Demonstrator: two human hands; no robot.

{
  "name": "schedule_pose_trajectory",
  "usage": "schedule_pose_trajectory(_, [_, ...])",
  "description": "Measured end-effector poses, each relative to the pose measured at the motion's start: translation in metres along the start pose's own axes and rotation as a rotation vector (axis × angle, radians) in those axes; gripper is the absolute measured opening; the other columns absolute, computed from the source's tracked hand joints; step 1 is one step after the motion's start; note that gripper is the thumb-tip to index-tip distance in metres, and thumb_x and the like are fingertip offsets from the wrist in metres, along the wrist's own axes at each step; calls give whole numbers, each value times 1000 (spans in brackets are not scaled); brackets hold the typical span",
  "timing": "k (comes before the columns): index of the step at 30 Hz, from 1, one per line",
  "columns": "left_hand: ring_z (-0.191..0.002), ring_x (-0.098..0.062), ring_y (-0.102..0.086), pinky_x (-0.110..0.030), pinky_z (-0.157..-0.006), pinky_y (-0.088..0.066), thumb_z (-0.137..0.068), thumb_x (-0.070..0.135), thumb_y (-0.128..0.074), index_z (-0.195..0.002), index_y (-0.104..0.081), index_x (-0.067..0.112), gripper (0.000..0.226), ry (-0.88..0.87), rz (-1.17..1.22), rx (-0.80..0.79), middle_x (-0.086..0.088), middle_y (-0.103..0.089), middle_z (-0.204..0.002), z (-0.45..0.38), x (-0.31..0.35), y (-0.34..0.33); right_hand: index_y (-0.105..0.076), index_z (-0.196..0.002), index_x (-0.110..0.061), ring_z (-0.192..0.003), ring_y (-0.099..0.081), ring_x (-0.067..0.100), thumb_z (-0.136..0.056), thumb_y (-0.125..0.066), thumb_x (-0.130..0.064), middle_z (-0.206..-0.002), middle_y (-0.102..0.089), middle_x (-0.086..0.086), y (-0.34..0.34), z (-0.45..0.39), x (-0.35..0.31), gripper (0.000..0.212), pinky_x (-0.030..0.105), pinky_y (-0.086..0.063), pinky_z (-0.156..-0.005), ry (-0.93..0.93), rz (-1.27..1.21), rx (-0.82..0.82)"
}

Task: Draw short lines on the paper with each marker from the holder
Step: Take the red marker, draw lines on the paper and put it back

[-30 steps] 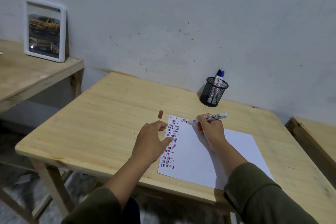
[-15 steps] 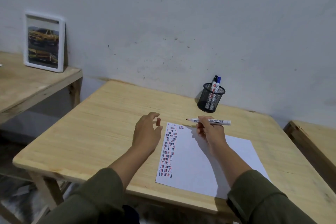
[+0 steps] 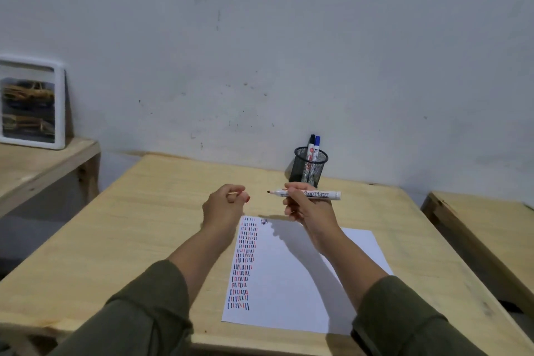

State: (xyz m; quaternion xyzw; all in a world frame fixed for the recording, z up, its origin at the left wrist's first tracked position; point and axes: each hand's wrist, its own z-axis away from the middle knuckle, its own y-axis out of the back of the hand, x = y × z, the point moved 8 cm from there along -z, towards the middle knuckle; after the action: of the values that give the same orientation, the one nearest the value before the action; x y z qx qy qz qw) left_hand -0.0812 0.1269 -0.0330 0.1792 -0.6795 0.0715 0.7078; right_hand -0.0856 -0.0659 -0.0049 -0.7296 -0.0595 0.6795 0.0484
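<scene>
A white sheet of paper (image 3: 294, 283) lies on the wooden table (image 3: 138, 228), with a column of short red, blue and black lines down its left side. My right hand (image 3: 306, 208) holds an uncapped white marker (image 3: 306, 194) level above the paper's top edge, tip pointing left. My left hand (image 3: 225, 205) is raised beside it, fingers closed on the small red cap (image 3: 248, 199). A black mesh holder (image 3: 309, 166) by the wall holds a black and a blue marker.
A white-framed picture of yellow cars (image 3: 30, 102) leans on the wall on a second table at the left. A third wooden table (image 3: 485, 228) stands at the right. The grey wall runs behind the holder.
My right hand lifted the marker off the paper and turned it level. My left hand left the paper, reached the red cap on the table and picked it up. The view tilted up.
</scene>
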Motion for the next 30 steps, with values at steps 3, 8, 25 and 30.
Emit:
schedule_pose_trajectory(3, [-68, -7, -56, -22, -60, -43, -89, 21, -58, -100, -65, 20, 12, 189, 362, -102, 1, -66, -81, -2, 15, -21, -68, -90, -14, -56, -55, 16, -88, -58, -6, -70, -62, 7, -2, 0, -20, 13, 25, -41, -54, 53, 15, -31])
schedule_pose_trajectory(8, [-54, -1, -56, -8, -38, -39, -92, 12, -54, -101, -63, 9, 13, 279, 615, -218, -4, -62, -78, 4, 43, -46, -68, -90, -15, -56, -56, 15, -88, -58, -8, -71, -64, 3, 0, 1, -49, 12, 23, -43, -52, 149, 86, -39])
schedule_pose_trajectory(25, [-38, 4, -56, -7, -37, -37, -86, 27, -63, -82, -67, 13, 15, 296, 467, -347, 10, -62, -44, 18, 74, -68, -73, -89, -18, -61, -58, 10, -84, -64, -16, -77, -65, 5, 8, 13, -91, 10, 24, -46, -57, 245, 268, -93])
schedule_pose_trajectory(30, [-39, 3, -55, -8, -39, -38, -83, 26, -67, -79, -66, 14, 13, 297, 485, -355, 11, -61, -44, 20, 81, -70, -73, -94, -18, -60, -58, 8, -86, -62, -14, -76, -67, 2, 8, 14, -96, 14, 22, -47, -58, 258, 274, -75])
